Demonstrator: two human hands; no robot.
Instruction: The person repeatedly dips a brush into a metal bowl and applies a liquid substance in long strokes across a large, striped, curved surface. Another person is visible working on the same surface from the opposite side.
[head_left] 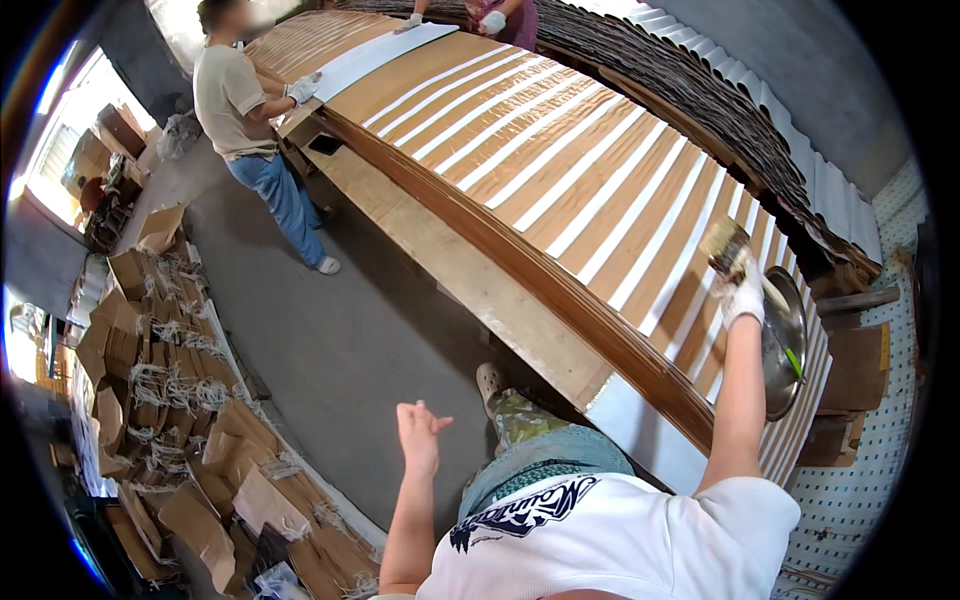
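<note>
While the gloved right hand (742,296) is clamped around the handle of a wide, bristly brush (724,246), its head rests on the overlapped brown paper sheets (560,170), each edged by a white strip. Left hand (419,433) hangs bare above the grey floor, fingers spread, holding nothing. Just beside the brush sits 1 round metal bowl (785,345). Folded paper bags (170,400) with string handles pile at left.

Brown paper sheets (560,170) striped white fill the upper centre; white glove (742,298) at right; silver metal bowl (785,340); grey floor (340,340) at centre.
</note>
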